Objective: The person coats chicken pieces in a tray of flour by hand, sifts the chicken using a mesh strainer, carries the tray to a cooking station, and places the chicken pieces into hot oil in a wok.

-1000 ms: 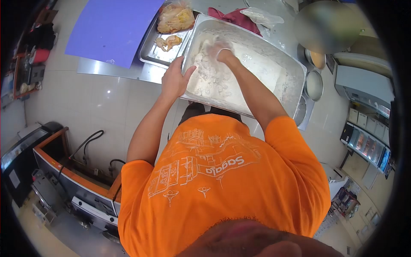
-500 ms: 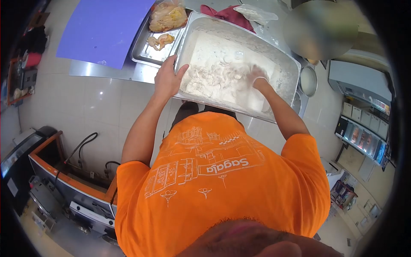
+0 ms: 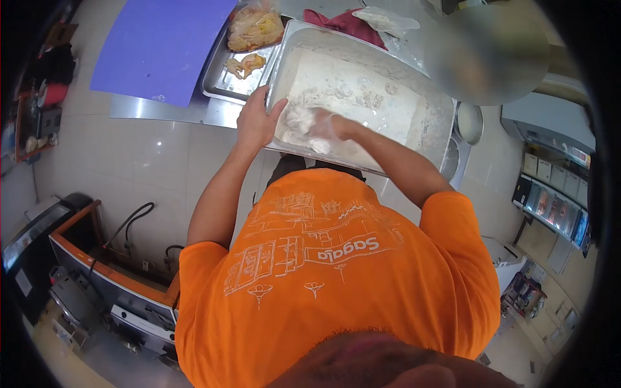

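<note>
A deep rectangular metal pan (image 3: pixel 372 43) holds white flour (image 3: pixel 394 119), thinly spread over much of its bottom. My left hand (image 3: pixel 257 123) grips the pan's left wall near the front corner, thumb inside the rim. Inside the pan, my right hand (image 3: pixel 328 125) is low at the left front, dusted white and blurred by motion. Whitish flour-coated lumps (image 3: pixel 299 119) lie against its fingers; whether the fingers hold any cannot be made out. Small clumps of flour (image 3: pixel 369 98) are scattered toward the back.
Left of the pan, a shallow metal tray (image 3: pixel 220 84) holds raw chicken pieces (image 3: pixel 246 66) and a plastic bag of chicken (image 3: pixel 255 29). A purple sheet (image 3: pixel 162 52) covers the counter's left. Behind lie a dark red cloth (image 3: pixel 346 27) and a clear bag (image 3: pixel 387 21). A round container (image 3: pixel 469 123) stands right.
My right hand has swept from the pan's right side to the left front, and the flour and lumps are now gathered there. My left hand stays on the pan's wall.
</note>
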A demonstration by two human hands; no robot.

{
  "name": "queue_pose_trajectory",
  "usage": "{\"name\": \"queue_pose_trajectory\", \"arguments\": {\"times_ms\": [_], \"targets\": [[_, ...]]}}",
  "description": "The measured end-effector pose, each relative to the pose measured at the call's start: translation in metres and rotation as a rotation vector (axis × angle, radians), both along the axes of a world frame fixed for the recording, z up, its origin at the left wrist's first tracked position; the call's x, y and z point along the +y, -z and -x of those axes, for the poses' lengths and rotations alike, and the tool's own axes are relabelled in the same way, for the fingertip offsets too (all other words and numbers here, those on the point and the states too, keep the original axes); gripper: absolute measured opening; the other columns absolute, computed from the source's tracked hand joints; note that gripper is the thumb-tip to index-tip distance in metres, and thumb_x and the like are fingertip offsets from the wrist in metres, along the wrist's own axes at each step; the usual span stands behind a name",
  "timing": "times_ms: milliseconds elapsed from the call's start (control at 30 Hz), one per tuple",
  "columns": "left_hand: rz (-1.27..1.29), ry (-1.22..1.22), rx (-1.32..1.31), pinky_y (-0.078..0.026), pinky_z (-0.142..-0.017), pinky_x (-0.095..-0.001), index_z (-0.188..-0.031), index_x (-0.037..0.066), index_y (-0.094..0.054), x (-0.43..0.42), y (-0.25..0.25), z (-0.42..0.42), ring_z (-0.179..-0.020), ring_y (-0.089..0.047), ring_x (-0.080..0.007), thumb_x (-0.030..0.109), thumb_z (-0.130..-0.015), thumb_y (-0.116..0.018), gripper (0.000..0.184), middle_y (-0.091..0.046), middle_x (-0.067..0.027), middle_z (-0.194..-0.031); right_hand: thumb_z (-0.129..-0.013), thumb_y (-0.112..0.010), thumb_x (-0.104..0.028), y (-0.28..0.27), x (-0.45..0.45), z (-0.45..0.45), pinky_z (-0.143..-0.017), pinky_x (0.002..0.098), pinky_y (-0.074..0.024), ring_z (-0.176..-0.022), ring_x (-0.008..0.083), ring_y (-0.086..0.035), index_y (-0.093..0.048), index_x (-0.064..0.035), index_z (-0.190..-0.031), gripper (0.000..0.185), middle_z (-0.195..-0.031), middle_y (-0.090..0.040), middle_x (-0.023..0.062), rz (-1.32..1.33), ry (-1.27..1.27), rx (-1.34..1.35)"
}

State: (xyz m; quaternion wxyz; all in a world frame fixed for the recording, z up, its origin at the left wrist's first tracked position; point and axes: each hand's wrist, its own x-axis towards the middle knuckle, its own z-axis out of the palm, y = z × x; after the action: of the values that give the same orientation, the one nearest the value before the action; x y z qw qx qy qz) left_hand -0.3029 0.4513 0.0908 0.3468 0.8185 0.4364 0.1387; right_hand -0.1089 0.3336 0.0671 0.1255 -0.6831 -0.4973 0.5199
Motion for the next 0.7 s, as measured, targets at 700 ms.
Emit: {"name": "queue_pose_trajectory", "arguments": {"times_ms": [700], "targets": [[0.044,-0.04,-0.028,-0.049,-0.092,-0.0453,-0.126,-0.001,-0.057,-0.001,-0.005,0.001,-0.11,-0.061,-0.0396,0.04,-0.091,-0.067,0.055,-0.063,-0.023,-0.122,-0.081,-0.067,-0.031,0.076,-0.048,-0.093,-0.118,0.046,-0.027,-0.13,0.0375,-0.048,-0.057,-0.0114,-0.134,0.058,-0.137,-0.054,0.0215,-0.026,0.132,-0.95]]}}
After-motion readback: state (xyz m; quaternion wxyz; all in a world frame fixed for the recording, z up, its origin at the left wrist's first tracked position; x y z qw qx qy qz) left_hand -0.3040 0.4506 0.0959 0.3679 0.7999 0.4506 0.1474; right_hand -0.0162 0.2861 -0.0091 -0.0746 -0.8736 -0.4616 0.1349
